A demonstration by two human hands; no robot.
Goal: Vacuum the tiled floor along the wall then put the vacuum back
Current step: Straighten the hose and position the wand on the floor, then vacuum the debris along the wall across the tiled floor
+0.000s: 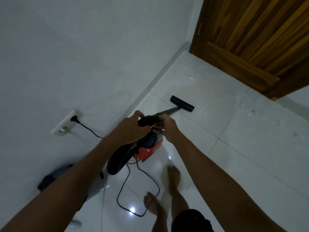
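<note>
I am mid-vacuuming: the vacuum (147,148), red and black, hangs between my hands, its wand reaching to the floor head (182,103) flat on the tiled floor (250,148), near the wall (83,64). My left hand (130,129) wraps the handle in a closed grip; my right hand (167,127) pinches the wand's upper end. Next, I judge, push toward the dusty tiles by the door (250,39), minding the cord (138,190) near my feet.

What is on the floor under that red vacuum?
Under the vacuum, shiny white tile shows, with a black cord looping from its base toward the bare feet. The tile directly beneath its body is hidden by the vacuum and the left hand.
</note>
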